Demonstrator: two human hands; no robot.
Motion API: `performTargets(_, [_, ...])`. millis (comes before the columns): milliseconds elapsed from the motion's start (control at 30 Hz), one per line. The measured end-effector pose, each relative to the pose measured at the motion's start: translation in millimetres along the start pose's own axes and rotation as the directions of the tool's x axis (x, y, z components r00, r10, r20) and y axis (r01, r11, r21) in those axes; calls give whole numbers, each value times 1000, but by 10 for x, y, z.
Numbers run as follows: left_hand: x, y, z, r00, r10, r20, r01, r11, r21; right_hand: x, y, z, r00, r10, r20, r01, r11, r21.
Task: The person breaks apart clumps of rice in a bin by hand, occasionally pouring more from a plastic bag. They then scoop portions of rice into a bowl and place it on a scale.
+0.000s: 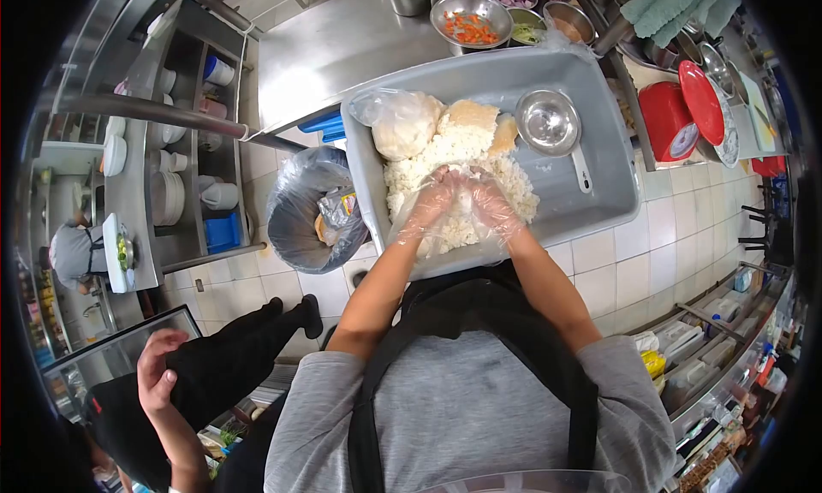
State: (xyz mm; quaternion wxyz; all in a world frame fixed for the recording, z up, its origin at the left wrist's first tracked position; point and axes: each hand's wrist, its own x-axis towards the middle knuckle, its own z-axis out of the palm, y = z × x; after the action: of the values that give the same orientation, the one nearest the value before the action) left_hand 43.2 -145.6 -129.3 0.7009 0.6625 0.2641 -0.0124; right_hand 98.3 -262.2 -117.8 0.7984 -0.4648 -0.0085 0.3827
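Observation:
A large grey tub (621, 210) holds a heap of white cooked rice (514, 185). My left hand (433, 200), in a clear plastic glove, is in the rice with its fingers curled round some of it. My right hand (491, 206), gloved the same way, is close beside it, fingers also bent into the rice. The two hands nearly touch at the fingertips. Behind them lie compacted, browner rice chunks (469, 116) and a clear plastic bag (402, 125) with pale contents. A metal bowl-shaped scoop (548, 123) with a pale handle rests at the tub's right.
A steel counter (325, 48) with bowls of chopped vegetables (469, 22) stands behind the tub. A lined bin (295, 210) is at left, a red scale (666, 121) at right. A co-worker's hand (158, 369) and dark-clothed legs (231, 356) show at lower left.

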Motion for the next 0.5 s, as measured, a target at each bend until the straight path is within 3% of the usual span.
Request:
performTargets(33, [-5,-33,-2,993,99,-56,-96,994,57,-11,-26,7,999,13,-30,-15,999,-50])
performTargets(100, [41,-13,-64,994,100,-49,-97,994,56,19,-18,-8,998,24,-60,-29,995,-96])
performTargets(200, [16,116,-43,985,145,-96,-141,989,48,159,113,-112,989,-80,-128,47,969,-244])
performTargets(233, [0,148,-24,971,188,-150,-183,982,43,208,160,-196,965,-260,-27,173,712,-680])
performTargets(267, [-12,181,-12,971,186,-150,-181,982,45,259,217,-264,920,-362,147,252,261,-932])
performTargets(333, [-5,203,2,919,323,-228,-263,930,258,387,373,-354,929,-351,117,238,328,-914])
performTargets(367, [-4,213,2,919,320,-231,-259,930,259,427,441,-397,937,-338,87,225,392,-892])
performTargets(400, [12,195,-5,926,195,-325,-122,965,230,418,414,-377,938,-335,89,225,394,-891])
performTargets(433, [28,194,-11,909,66,-411,13,982,187,409,378,-368,985,-156,74,103,187,-977])
performTargets(467, [49,171,-93,924,-73,-375,124,986,112,396,349,-353,1000,19,12,13,-51,-999])
performTargets(500, [47,129,-121,924,-74,-376,125,986,111,381,456,-384,1000,20,12,13,-51,-999])
